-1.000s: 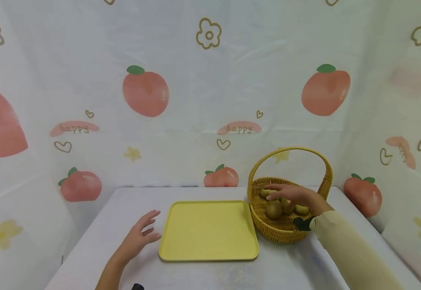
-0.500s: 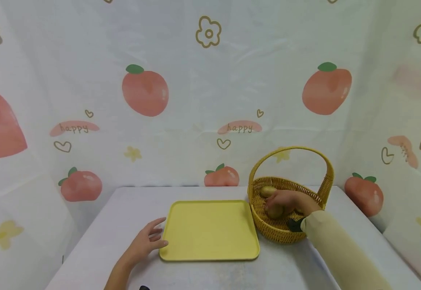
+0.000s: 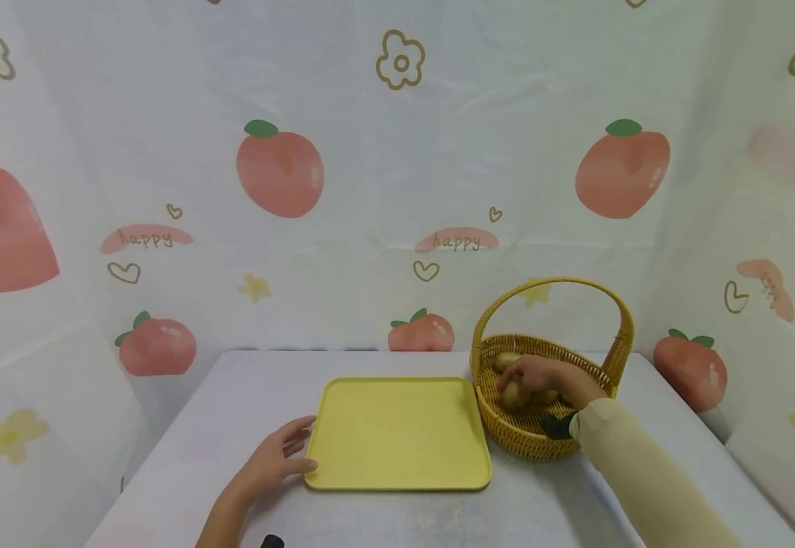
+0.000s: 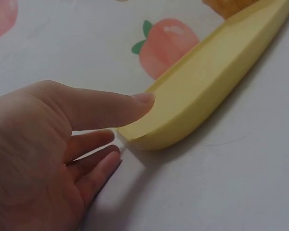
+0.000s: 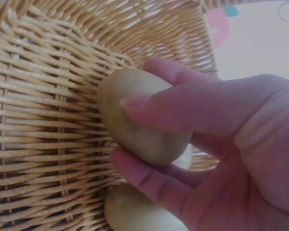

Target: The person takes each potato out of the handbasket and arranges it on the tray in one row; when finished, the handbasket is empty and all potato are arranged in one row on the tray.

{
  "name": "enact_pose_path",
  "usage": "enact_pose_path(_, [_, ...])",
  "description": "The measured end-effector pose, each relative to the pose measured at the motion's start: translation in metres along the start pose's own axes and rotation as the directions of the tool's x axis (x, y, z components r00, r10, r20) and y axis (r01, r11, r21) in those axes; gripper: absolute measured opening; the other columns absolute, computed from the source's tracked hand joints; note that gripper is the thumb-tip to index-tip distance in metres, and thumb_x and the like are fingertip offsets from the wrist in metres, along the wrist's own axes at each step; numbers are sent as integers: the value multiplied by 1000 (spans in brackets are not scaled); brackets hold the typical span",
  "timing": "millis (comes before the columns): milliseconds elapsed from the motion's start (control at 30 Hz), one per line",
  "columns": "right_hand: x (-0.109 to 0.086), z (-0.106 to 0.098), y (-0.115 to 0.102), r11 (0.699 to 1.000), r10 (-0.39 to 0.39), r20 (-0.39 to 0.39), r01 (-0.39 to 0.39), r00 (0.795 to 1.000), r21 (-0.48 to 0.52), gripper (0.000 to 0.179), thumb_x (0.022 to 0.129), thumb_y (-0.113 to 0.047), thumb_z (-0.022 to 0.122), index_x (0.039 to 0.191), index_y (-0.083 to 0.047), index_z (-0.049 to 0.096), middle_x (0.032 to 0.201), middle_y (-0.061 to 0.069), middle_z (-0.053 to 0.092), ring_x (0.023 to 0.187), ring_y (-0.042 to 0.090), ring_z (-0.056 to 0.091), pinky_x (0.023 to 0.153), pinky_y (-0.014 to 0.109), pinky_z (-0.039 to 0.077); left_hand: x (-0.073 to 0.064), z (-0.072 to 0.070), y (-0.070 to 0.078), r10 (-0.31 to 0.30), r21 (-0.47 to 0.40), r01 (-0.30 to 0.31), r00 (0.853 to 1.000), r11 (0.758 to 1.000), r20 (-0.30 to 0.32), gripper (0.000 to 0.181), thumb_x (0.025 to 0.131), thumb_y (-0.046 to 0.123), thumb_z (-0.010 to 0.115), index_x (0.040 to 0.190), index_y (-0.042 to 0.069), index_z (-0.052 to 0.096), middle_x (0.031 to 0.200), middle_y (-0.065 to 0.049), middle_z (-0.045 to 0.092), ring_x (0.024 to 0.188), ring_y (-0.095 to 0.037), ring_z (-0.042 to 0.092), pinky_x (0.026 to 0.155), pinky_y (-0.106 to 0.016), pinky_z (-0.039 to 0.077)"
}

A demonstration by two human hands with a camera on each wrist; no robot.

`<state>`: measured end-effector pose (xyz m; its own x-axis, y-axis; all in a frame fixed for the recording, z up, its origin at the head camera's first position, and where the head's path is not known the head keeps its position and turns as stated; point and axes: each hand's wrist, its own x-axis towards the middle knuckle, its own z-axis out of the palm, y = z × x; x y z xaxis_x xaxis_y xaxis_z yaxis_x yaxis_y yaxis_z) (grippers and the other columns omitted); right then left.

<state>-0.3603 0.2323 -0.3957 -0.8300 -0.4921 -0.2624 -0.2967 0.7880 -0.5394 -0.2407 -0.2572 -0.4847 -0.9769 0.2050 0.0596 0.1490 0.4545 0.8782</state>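
Observation:
A woven yellow basket (image 3: pixel 507 434) with a hoop handle stands right of a flat yellow tray (image 3: pixel 397 434). My right hand (image 3: pixel 537 380) reaches into the basket and grips a brownish-green kiwi (image 5: pixel 135 115) between thumb and fingers. More kiwis (image 3: pixel 507 360) lie in the basket, one just under the held fruit (image 5: pixel 135 214). My left hand (image 3: pixel 277 460) rests on the table at the tray's near-left corner, fingers relaxed, thumb touching the tray's rim (image 4: pixel 192 96).
The white table (image 3: pixel 247 388) is walled on three sides by a white cloth printed with peaches. A small dark object (image 3: pixel 272 541) sits at the table's near edge. The basket handle (image 3: pixel 555 285) arches over my right hand.
My right hand dropped into the basket and closed round a kiwi. My left hand slid right until it touched the tray's corner.

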Motion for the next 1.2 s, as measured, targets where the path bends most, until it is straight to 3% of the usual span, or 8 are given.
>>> enact_pose_path(200, [-5, -1, 4, 996, -91, -44, 92, 995, 14, 39, 71, 8, 69, 106, -9, 72, 119, 18, 58, 90, 25, 51, 66, 31, 46, 1, -4, -3, 5, 2, -5, 999, 1000, 39, 77, 73, 10, 81, 139, -6, 45, 138, -28, 48, 128, -43, 46, 104, -38, 43])
enact_pose_path(333, [-14, 0, 5, 987, -139, -106, 147, 985, 64, 37, 71, 3, 72, 108, -4, 71, 116, 18, 58, 86, 23, 51, 64, 32, 47, 1, -5, 0, -3, 23, 2, 998, 1000, 66, 76, 74, 11, 81, 138, -9, 46, 140, -29, 46, 129, -45, 44, 106, -44, 40])
enact_pose_path(567, [-34, -3, -6, 967, -145, -225, 186, 964, 176, 44, 77, -9, 76, 118, 2, 65, 110, 16, 57, 80, 23, 53, 61, 36, 51, 0, -3, 7, -48, 103, 39, 995, 994, 87, 77, 71, 13, 82, 138, -7, 48, 143, -22, 46, 134, -41, 39, 111, -51, 29])
enact_pose_path(667, [-42, -1, -14, 962, -154, -290, 211, 945, 175, 42, 80, -12, 76, 118, 1, 64, 106, 14, 57, 82, 23, 54, 62, 37, 52, 0, -3, 8, -69, 136, 58, 994, 989, 79, 77, 70, 13, 82, 137, -5, 50, 143, -20, 47, 135, -40, 38, 111, -52, 28])
enact_pose_path(800, [-51, 3, -27, 973, -165, -369, 212, 915, 88, 37, 81, -18, 78, 114, -7, 66, 104, 9, 60, 82, 21, 55, 64, 34, 50, -1, -2, 11, -91, 146, 80, 994, 986, 67, 76, 68, 11, 83, 137, -3, 52, 144, -19, 47, 136, -40, 36, 111, -54, 28])
enact_pose_path(1000, [-62, 12, -52, 955, -219, -382, 278, 898, 104, 33, 83, -19, 76, 112, -12, 64, 103, 8, 60, 75, 20, 56, 58, 34, 52, -1, -1, 11, -122, 162, 114, 992, 980, 41, 79, 67, 13, 85, 138, 2, 52, 143, -17, 49, 136, -39, 37, 111, -54, 29])
enact_pose_path(1100, [-63, 19, -65, 929, -310, -385, 363, 869, 72, 32, 86, -19, 73, 116, -10, 67, 106, 6, 61, 79, 17, 55, 61, 32, 53, -1, -1, 8, -124, 162, 117, 992, 980, 37, 81, 66, 13, 85, 139, 3, 52, 144, -17, 48, 137, -40, 35, 112, -55, 27])
enact_pose_path(1200, [-58, 28, -76, 896, -411, -397, 445, 820, -8, 30, 88, -19, 71, 117, -10, 70, 106, 1, 62, 86, 14, 53, 68, 30, 49, 0, -1, 6, -127, 159, 119, 991, 980, 38, 82, 65, 15, 85, 139, 3, 51, 144, -17, 47, 137, -40, 34, 112, -56, 26])
